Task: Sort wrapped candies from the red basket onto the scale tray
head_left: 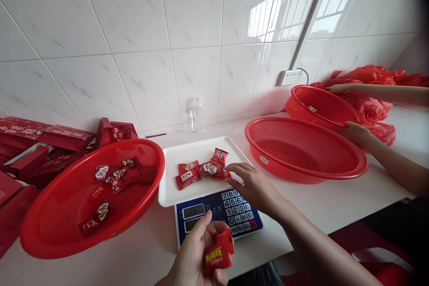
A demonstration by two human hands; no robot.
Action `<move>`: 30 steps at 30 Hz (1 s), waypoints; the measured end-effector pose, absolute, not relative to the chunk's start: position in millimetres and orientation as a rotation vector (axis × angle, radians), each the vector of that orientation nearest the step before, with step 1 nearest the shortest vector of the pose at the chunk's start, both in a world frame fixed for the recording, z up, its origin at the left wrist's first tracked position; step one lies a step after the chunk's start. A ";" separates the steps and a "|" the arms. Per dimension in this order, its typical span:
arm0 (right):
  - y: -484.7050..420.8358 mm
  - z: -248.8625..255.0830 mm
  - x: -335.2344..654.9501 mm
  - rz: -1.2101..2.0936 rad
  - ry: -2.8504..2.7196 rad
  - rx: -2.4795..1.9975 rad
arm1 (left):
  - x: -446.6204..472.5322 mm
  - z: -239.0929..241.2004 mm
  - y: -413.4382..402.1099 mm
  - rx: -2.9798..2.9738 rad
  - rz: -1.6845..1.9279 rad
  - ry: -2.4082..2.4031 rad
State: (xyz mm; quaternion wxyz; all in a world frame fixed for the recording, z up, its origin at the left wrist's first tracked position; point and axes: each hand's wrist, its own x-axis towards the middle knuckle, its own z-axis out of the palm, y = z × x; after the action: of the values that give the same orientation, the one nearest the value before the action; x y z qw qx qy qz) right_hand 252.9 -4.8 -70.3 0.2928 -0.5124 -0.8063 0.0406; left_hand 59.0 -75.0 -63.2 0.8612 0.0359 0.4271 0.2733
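Observation:
My left hand (197, 250), in front of the scale, is closed around a red wrapped candy (218, 252) with yellow lettering. My right hand (253, 184) reaches over the right side of the white weighing tray (170, 192). Its fingers are stretched and the thumb is apart, with the fingertips at the edge of several red wrapped candies (211, 169) lying there. Whether they touch is hard to make out. Below the tray, the blue digital scale (214, 208) shows its keypad and small displays, partly covered by my left hand.
A red plastic basket (40, 228) with several wrapped candies stands at left, beside red boxes (63, 138). Two more red baskets (306, 170) are at right, where another person's hands (357, 134) hold the rear one near red plastic bags (365, 80). A clear bottle (199, 115) stands by the wall.

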 end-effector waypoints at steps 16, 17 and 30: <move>11.4 -40.0 249.1 0.236 -2.330 -1.572 | 85.5 -29.5 -61.7 0.388 0.576 0.788; 11.7 -37.9 250.7 0.225 -2.320 -1.579 | 85.8 -30.6 -61.0 0.383 0.594 0.809; 18.4 -17.1 266.6 0.094 -2.204 -1.641 | 75.7 -30.9 -40.8 0.330 0.752 0.804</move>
State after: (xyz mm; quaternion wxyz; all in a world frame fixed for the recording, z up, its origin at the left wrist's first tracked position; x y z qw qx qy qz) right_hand 266.6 18.4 -17.1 0.1946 -0.5854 -0.7863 0.0336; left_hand 75.7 -40.8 -30.9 0.8393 0.1560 0.3803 0.3557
